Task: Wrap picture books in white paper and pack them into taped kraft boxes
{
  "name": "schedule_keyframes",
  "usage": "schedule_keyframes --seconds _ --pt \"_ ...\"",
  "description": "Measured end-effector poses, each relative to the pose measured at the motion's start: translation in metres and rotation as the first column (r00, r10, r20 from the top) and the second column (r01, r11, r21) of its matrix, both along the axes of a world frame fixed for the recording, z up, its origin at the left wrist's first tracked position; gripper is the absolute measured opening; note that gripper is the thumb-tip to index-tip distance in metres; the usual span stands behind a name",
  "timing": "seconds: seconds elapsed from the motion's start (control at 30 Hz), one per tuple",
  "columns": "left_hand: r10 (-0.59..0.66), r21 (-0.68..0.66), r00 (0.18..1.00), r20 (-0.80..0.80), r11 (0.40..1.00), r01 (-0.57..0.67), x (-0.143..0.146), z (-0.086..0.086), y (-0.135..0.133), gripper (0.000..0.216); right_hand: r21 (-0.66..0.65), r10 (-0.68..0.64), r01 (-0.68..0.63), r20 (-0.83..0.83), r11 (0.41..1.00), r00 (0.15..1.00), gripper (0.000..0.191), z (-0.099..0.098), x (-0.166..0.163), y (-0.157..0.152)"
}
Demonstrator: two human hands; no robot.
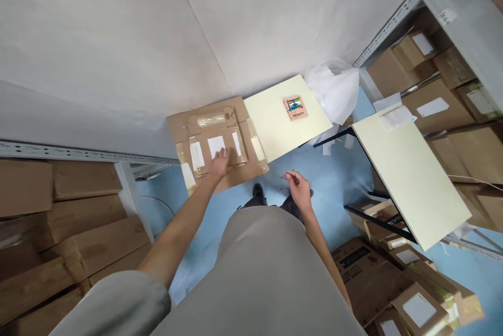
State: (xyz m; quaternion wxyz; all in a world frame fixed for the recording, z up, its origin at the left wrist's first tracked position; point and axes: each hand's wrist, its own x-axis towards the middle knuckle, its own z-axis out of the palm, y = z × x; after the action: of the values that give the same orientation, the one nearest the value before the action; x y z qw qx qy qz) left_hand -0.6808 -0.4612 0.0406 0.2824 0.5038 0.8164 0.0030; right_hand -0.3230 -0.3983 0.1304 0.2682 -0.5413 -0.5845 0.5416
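Observation:
My left hand (220, 162) rests on a flattened cardboard box (218, 127), its fingers stretched out near a white label (216, 144). That box lies on top of a larger cardboard sheet (253, 162) with clear tape along its sides. My right hand (299, 188) hangs over the floor in front of my body, thumb and fingers pinched together. A tiny thin thing seems to stick out at its fingertips, too small to name. Beyond it, a small pink box (295, 107) with a colourful picture lies on a pale yellow tabletop (271, 116).
A second pale table (412, 179) with black legs stands at the right. Shelves of cardboard boxes (86, 189) line the left, and more boxes (436, 110) fill the right shelving. A white plastic bag (334, 92) hangs by the table corner. The wall (188, 37) rises behind.

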Motion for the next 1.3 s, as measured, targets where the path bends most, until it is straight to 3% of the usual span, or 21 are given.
schedule_keyframes --seconds 0.23,0.37,0.47,0.53,0.67,0.77,0.83,0.9,1.0,1.17,1.3 --pt "-0.083 0.013 0.996 -0.012 0.996 0.083 0.011 0.001 -0.002 0.08 0.003 0.023 -0.023 0.029 1.0 0.999 0.045 0.004 -0.013 -0.025" --pt "0.013 0.047 1.0 -0.012 0.999 -0.012 0.001 0.013 0.002 0.057 -0.005 0.026 -0.026 0.005 1.0 1.0 0.045 0.006 -0.013 -0.032" --pt "0.15 0.176 0.988 -0.031 0.974 -0.142 -0.022 0.037 0.001 0.047 -0.015 0.037 -0.037 -0.02 0.999 0.999 0.045 0.006 -0.008 -0.033" --pt "0.276 0.378 0.961 -0.017 0.892 -0.249 -0.038 0.06 -0.002 0.045 -0.011 0.037 -0.037 -0.037 0.999 0.999 0.045 0.006 -0.004 -0.031" --pt "0.429 0.692 0.893 0.134 0.605 -0.394 -0.056 0.115 -0.003 0.027 -0.01 -0.011 0.01 -0.104 1.0 0.995 0.047 0.004 0.009 -0.019" --pt "0.405 0.724 0.829 0.386 0.423 -0.544 -0.042 0.147 0.011 0.025 -0.01 -0.071 0.071 -0.166 0.997 0.983 0.047 0.003 0.026 0.0" --pt "0.308 0.663 0.764 0.566 0.381 -0.645 -0.014 0.161 0.029 0.034 -0.003 -0.118 0.12 -0.197 0.993 0.973 0.047 0.003 0.044 0.017" --pt "0.204 0.57 0.691 0.693 0.433 -0.699 0.027 0.17 0.051 0.043 0.014 -0.176 0.183 -0.208 0.983 0.962 0.047 0.004 0.07 0.038" --pt "0.083 0.43 0.594 0.8 0.612 -0.664 0.106 0.179 0.089 0.05 0.054 -0.297 0.314 -0.21 0.948 0.932 0.051 0.009 0.123 0.071" --pt "-0.021 0.282 0.515 0.857 0.856 -0.433 0.246 0.187 0.161 0.054 0.096 -0.5 0.533 -0.244 0.84 0.831 0.068 0.022 0.247 0.112" --pt "-0.091 0.214 0.453 0.887 0.95 -0.229 0.347 0.185 0.212 0.059 0.124 -0.54 0.576 -0.235 0.808 0.808 0.064 0.03 0.356 0.124"
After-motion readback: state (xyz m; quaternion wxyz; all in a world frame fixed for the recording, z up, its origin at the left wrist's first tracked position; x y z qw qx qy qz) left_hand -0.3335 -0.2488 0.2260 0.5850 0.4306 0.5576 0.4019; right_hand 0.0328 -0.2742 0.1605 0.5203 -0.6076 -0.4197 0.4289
